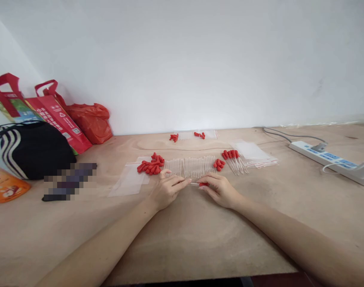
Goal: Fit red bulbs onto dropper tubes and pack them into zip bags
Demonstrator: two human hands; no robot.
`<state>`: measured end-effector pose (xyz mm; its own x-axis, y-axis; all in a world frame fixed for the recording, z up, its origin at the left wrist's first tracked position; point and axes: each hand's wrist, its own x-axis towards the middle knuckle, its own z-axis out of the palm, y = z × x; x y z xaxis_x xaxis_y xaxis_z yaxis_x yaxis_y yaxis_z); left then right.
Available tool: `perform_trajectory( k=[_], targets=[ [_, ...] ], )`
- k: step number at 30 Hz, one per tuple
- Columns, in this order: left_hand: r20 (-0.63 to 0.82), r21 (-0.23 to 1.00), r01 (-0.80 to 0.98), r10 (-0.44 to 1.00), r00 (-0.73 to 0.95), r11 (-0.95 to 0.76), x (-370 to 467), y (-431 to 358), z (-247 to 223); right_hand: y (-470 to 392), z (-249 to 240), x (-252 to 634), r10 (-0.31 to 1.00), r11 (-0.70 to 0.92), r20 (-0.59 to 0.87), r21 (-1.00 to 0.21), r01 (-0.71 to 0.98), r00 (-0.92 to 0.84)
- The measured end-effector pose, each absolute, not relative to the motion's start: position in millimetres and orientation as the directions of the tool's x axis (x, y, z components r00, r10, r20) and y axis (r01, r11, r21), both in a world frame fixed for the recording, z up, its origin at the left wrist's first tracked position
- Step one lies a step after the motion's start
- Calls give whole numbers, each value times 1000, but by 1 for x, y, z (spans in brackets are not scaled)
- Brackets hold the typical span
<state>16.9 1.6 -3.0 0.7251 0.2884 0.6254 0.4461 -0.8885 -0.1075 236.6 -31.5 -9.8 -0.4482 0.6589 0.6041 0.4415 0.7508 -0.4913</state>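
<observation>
Over the middle of the table, my left hand is closed on a clear glass dropper tube. At the tube's right end, my right hand pinches a red rubber bulb; the fingers partly hide where the two meet. Just behind my hands lie rows of loose clear tubes. A pile of red bulbs sits at their left, and a smaller cluster of bulbs at their right. Several droppers with red bulbs on their tubes lie side by side farther right.
Clear plastic bags lie left of the pile, and a stack of bags behind right. More bulbs and tubes sit on a bag by the wall. A power strip is at right; a black bag and red bags stand left.
</observation>
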Motion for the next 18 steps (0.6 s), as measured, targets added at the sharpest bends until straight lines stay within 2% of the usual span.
perform_trajectory(
  k=[4, 13, 18],
  targets=[
    [608, -129, 454, 291, 739, -882, 17, 1, -5, -31, -12, 237, 633, 768, 634, -441, 465, -445],
    [590, -241, 423, 215, 778, -873, 19, 0, -7, -26, -20, 241, 521, 801, 721, -229, 553, -457],
    [597, -268, 419, 192, 779, -867, 19, -1, -7, -25, -21, 241, 481, 808, 720, -143, 572, -500]
  ],
)
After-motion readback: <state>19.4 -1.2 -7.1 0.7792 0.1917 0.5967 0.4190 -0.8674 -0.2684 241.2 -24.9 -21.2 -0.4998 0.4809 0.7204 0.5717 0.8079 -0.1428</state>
